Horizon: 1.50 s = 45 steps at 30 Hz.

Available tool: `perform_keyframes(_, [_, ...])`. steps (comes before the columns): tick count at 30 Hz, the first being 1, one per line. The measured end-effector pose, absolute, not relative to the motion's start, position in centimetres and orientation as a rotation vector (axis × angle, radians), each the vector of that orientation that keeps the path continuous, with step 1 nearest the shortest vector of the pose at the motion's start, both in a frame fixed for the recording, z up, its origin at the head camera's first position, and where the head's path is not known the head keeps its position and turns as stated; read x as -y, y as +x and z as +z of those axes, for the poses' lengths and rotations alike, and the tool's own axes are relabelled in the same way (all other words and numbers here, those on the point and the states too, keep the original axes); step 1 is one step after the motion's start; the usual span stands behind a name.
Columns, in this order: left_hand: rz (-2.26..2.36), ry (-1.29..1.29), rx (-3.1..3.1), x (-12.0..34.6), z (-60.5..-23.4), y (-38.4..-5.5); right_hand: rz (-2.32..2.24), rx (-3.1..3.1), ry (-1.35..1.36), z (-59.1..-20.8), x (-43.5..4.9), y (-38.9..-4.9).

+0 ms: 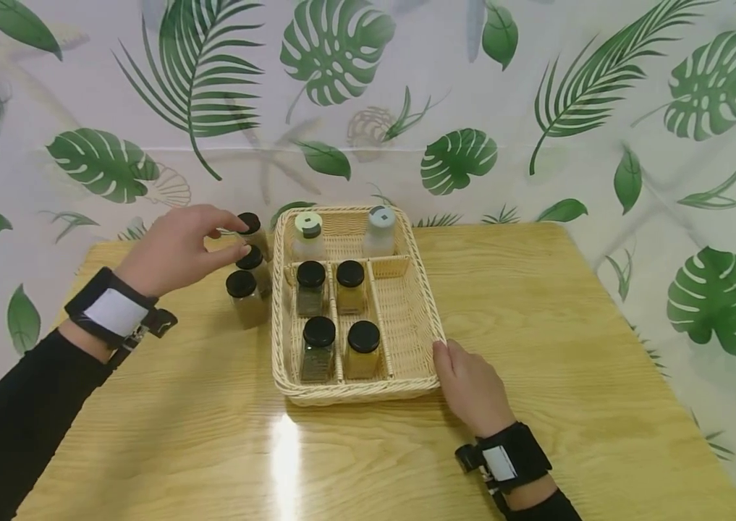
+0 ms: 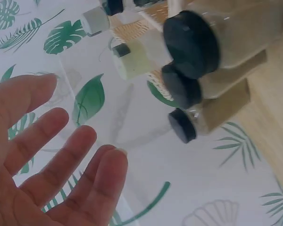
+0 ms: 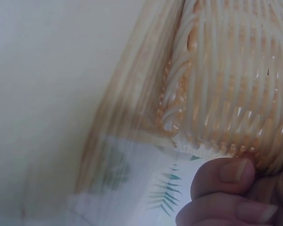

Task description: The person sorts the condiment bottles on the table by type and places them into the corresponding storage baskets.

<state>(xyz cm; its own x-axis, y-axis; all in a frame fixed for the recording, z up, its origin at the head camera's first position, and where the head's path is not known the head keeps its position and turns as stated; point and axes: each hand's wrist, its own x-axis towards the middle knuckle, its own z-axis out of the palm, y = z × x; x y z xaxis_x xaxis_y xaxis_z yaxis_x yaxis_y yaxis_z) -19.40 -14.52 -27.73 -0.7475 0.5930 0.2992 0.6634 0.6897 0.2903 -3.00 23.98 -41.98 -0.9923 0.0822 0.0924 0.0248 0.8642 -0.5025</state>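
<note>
My left hand (image 1: 175, 246) hovers at the left of the wicker basket (image 1: 429, 289), thumb and forefinger apart, its fingertips close to the lids of the far and middle spice jars. These belong to a row of three black-lidded jars, the nearest one (image 1: 249, 307) holding brownish powder. In the left wrist view the fingers (image 2: 111, 181) are spread, with nothing between them. With my right hand (image 1: 475, 387) I grip the basket's near right corner, thumb on the rim. Its curled fingers (image 3: 224, 176) show at the woven edge (image 3: 226, 94) in the right wrist view.
Inside the basket, two jars of dark herbs (image 1: 318, 358) and two of yellow powder (image 1: 362, 354) stand in divided compartments. A green-capped bottle (image 1: 307, 242) and a white-capped bottle (image 1: 381, 235) occupy the back section. The wooden table (image 1: 524, 325) meets a leaf-patterned backdrop (image 1: 394, 87).
</note>
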Motion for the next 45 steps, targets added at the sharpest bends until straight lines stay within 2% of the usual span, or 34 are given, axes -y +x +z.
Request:
perform_keyframes(15, [-0.663, -0.969, 2.743, 15.3, -33.3, -17.0, 0.821, 2.925, -0.118, -42.5, -24.5, -2.1])
perform_keyframes(23, [-0.645, -0.969, 2.736, 15.4, -35.2, -17.1, 0.816, 2.914, -0.099, -42.6, -23.9, -2.2])
perform_keyframes(45, [-0.649, -0.977, 2.683, 14.0, -36.3, -18.8, 0.823, 2.894, -0.098, -42.1, -23.9, -2.8])
